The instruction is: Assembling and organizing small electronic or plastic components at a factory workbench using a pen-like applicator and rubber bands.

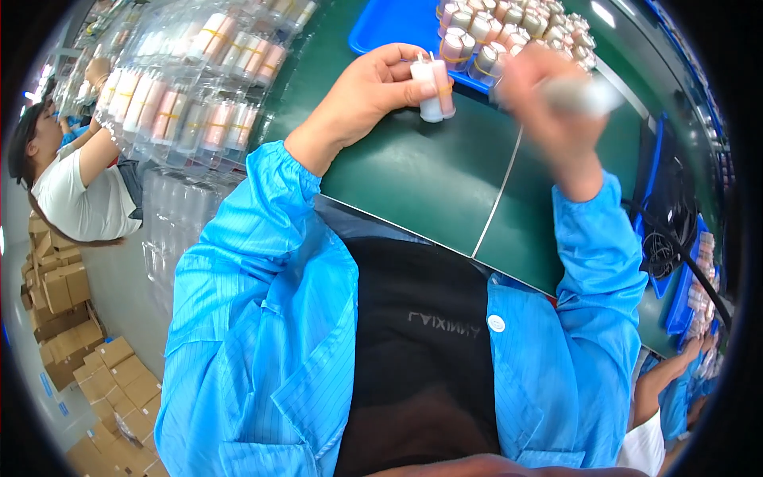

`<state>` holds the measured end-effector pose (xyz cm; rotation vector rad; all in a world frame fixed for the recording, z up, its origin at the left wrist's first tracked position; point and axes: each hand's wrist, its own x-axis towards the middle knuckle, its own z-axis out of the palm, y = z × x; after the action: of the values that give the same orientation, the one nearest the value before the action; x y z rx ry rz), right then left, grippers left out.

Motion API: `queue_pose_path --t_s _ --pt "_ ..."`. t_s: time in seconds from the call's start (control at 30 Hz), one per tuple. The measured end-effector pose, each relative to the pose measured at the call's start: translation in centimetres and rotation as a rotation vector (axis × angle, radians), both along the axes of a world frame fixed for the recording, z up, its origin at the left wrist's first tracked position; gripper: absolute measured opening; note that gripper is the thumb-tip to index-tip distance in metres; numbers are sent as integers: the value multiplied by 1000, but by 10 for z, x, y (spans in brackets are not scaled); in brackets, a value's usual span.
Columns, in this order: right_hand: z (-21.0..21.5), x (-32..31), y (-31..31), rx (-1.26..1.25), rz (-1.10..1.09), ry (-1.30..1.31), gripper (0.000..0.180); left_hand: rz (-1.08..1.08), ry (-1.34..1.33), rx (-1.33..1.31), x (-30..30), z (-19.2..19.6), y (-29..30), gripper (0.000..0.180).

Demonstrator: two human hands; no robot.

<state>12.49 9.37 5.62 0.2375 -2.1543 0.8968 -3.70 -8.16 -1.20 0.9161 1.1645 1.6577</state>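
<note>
— Now, where is the banded pair of small cylinders (pixel 433 89) found?

— It is held up at about twelve o'clock, above the green tabletop (pixel 413 171), pinched in the left hand (pixel 369 91). Its long axis is kept nearly upright, tipped slightly, with thin pins seen at the top end.

— And how are the fingers (pixel 401 94) set?

— They are pressed together around the left side of the pair, thumb beneath and the others curled over the top. Nothing else is touched by that hand.

— What of the right hand (pixel 548 103)?

— It is blurred by motion at about one o'clock, just beside the pair, on its right. Something pale and elongated (pixel 584 94) seems to be gripped in it, but whether its fingers are closed cannot be told.

— Which hand is nearer, then?

— The left, since the pair is already held by it. Behind both, at twelve to one o'clock, a blue tray (pixel 381 24) crowded with like cylinders is seen; clear packs of more are stacked at ten o'clock.
</note>
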Motion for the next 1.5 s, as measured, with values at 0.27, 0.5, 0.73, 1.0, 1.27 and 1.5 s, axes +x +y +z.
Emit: queue_pose_path --t_s 0.27,0.5,0.73,1.0,1.27,1.5 --pt "-42 15 -72 1002 311 -125 18 19 -299 162 -15 12 -18 52" --pt "-48 13 -76 957 304 -161 16 -58 -409 234 -16 23 -35 53" --pt "-47 13 -77 936 305 -231 15 -149 -554 308 -14 32 -47 59" --pt "-48 14 -79 930 281 -177 18 -205 -646 375 -15 23 -46 70" --pt "-49 9 -77 911 273 -201 19 -218 -745 393 -23 15 -39 67" --pt "-44 11 -79 900 300 -224 26 -51 -734 294 -15 19 -47 64"
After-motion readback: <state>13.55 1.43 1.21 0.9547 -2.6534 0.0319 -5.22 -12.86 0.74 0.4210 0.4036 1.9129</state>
